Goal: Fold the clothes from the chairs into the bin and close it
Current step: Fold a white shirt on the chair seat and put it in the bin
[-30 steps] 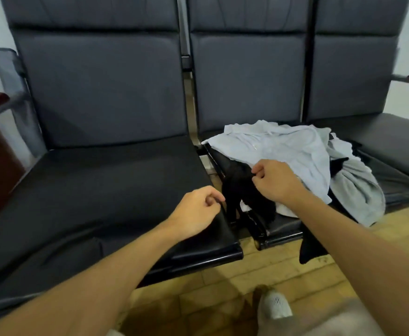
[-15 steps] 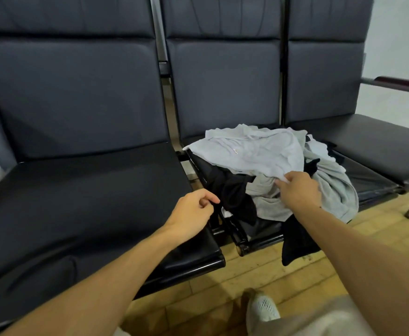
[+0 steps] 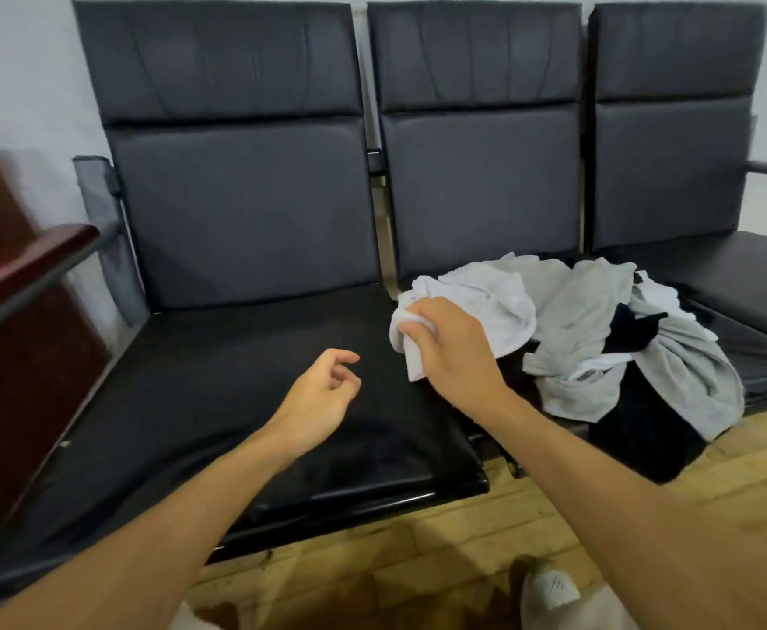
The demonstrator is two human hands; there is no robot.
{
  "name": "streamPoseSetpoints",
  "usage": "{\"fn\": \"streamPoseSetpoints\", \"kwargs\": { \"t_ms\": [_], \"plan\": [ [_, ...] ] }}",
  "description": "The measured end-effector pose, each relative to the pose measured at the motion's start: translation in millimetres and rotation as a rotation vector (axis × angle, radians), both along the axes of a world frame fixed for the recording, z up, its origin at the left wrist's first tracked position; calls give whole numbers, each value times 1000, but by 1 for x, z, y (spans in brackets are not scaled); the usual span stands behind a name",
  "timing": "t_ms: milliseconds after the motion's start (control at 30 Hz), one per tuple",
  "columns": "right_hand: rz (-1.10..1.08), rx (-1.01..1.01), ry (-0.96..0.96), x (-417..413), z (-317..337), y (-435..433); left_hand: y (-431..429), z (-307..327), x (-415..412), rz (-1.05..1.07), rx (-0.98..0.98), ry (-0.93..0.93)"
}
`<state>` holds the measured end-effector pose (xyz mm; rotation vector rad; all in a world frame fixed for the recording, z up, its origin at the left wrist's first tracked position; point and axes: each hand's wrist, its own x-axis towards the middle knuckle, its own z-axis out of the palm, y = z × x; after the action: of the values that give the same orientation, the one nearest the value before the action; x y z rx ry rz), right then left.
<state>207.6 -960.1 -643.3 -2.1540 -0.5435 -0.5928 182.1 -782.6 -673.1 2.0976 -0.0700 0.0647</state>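
I see three chairs side by side against the wall. The clothes pile (image 3: 599,338) lies on the middle chair (image 3: 481,188), spilling over its front edge. My right grip (image 3: 454,352) holds a garment (image 3: 486,302) at the pile's left edge. My left grip (image 3: 322,397) hovers over the left chair's seat (image 3: 218,379), left of the right one.

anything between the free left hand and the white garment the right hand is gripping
Nothing visible does. The left hand hovers, loosely curled, above the black padded chair seat, with only open air between it and the crumpled white cloth garment that the right hand grips. The bin is not in view.
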Motion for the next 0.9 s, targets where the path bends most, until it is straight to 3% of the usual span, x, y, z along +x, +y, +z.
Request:
{"fn": "streamPoseSetpoints", "kwargs": {
  "t_ms": [267,367,467,633,900],
  "plan": [
    [325,287,418,-14,12,74,69,12,-35,19,65,17],
    [578,456,708,-18,13,95,85,16,-45,-18,71,-18],
    [707,605,859,-18,11,107,102,14,-48,37,82,-21],
    [573,771,867,-13,7,118,120,12,-54,147,11,16],
    [223,656,747,8,8,91,108,18,-53,229,-157,-39]
  ]
}}
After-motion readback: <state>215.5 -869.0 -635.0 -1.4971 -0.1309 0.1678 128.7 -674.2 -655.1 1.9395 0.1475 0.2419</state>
